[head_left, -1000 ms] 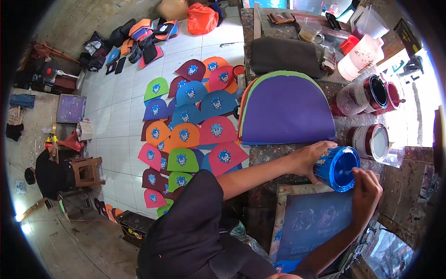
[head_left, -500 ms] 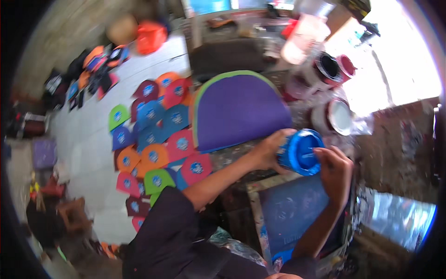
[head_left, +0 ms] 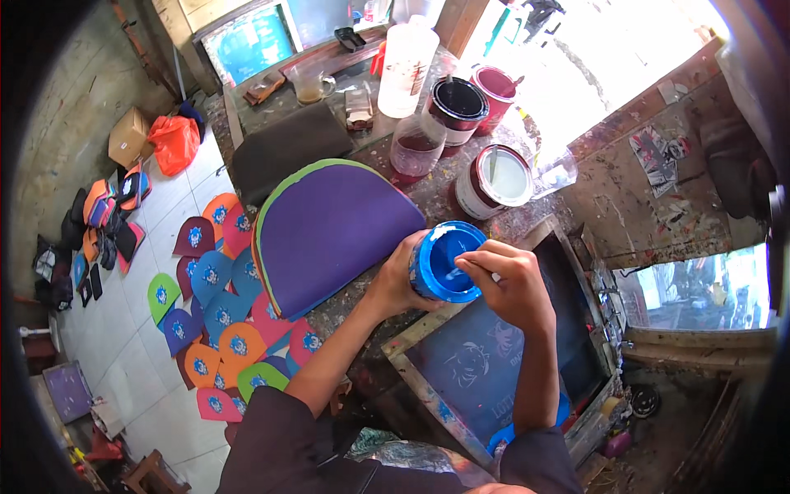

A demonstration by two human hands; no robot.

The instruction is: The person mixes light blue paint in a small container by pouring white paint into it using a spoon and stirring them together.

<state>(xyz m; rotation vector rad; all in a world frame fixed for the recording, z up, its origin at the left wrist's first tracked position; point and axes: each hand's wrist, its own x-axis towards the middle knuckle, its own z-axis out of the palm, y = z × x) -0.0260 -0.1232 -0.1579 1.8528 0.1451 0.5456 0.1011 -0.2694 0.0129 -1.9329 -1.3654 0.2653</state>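
Note:
My left hand (head_left: 395, 281) is wrapped round a blue can of paint (head_left: 422, 265), tilted so that its open top faces me. Over the rim, my right hand (head_left: 517, 288) pinches a thin pale stirring stick (head_left: 453, 272), whose lower end is in the blue paint. Below the can lies a screen-printing frame (head_left: 429, 405) with a wooden border and dark mesh bearing faint line drawings. Part of the mesh is hidden by my right forearm. Left of the can is a stack of rounded sheets (head_left: 337, 230), purple on top with a green edge beneath.
Behind the can stand an open tin of whitish paint (head_left: 469, 196), a black paint tin (head_left: 448, 128), a red tin (head_left: 494, 123) and a clear jug (head_left: 403, 74). Printed colourful pieces (head_left: 211, 276) cover the floor at left. A red bag (head_left: 173, 144) sits farther back.
The whole view has shifted, so the table now appears farther left and sharper. Both hands keep hold of the can and the stick; the right fingers have moved slightly over the paint.

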